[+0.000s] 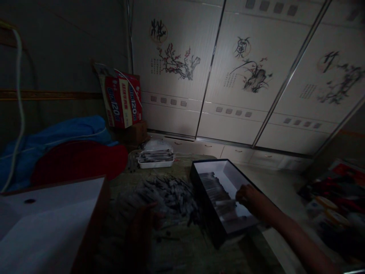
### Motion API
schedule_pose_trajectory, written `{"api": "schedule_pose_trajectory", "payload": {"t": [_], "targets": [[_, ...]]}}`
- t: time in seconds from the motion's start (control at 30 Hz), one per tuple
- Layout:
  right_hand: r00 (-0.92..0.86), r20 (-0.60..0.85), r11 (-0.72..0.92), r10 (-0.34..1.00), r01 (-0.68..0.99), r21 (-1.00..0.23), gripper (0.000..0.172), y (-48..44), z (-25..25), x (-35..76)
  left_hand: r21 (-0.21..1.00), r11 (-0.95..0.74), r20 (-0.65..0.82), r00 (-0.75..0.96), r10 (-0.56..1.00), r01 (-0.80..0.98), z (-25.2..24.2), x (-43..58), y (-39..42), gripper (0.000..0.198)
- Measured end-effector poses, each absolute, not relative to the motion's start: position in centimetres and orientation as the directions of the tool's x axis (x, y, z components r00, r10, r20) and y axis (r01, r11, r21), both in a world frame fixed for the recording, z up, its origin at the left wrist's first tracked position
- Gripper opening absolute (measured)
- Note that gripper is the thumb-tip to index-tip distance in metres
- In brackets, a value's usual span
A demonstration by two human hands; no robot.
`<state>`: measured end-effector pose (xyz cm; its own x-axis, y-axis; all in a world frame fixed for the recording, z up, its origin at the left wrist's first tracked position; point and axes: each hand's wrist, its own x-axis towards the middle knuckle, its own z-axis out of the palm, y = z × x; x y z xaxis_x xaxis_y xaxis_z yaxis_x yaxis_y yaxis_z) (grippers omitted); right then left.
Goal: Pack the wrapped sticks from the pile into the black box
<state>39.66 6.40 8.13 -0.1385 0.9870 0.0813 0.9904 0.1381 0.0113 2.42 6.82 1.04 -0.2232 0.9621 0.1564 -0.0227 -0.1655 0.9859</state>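
Observation:
My right hand [247, 197] is closed over the dark-rimmed box [231, 167], its fingers pinched at the end of a thin clear piece; what they grip is too dim to make out. Rows of slim, clear, dark-tipped pieces [213, 186] lie along the left side inside that box. Left of it, a loose heap of similar pieces [173, 194] covers the table. My left hand [146, 220] is low over the near edge of this heap, dark and blurred, with a finger stretched to the right. Whether it holds a piece cannot be seen.
A small white tray [156, 164] of thin pieces stands behind the heap. At the left is a large open box [54, 217] with a white inside, beside red cloth [82, 161] and blue cloth [65, 131]. Red cartons [122, 102] stand behind. Piled items [330, 205] lie far right.

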Motion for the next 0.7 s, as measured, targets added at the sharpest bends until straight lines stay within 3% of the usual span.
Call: {"api": "schedule_pose_trajectory", "payload": {"t": [0.13, 0.3, 0.53, 0.7], "targets": [[-0.193, -0.077, 0.195, 0.978, 0.98, 0.026, 0.021, 8.0, 6.7, 39.6, 0.991, -0.129, 0.114, -0.26, 0.959, -0.041, 1.4, 2.5, 6.9, 0.035], [-0.228, -0.152, 0.227, 0.962, 0.974, -0.029, 0.032, 9.1, 4.6, 38.4, 0.994, -0.092, 0.071, -0.285, 0.956, -0.061, 1.7, 2.6, 6.6, 0.031], [-0.206, -0.142, 0.186, 0.968, 0.973, -0.14, 0.031, 8.6, 3.7, 38.7, 0.994, -0.101, 0.087, -0.317, 0.944, -0.028, 1.9, 2.4, 6.6, 0.032], [-0.123, 0.01, 0.123, 0.992, 0.983, -0.139, 0.03, 7.9, 6.1, 37.8, 0.994, -0.109, 0.108, -0.339, 0.934, 0.018, 1.7, 2.0, 6.5, 0.032]]}}
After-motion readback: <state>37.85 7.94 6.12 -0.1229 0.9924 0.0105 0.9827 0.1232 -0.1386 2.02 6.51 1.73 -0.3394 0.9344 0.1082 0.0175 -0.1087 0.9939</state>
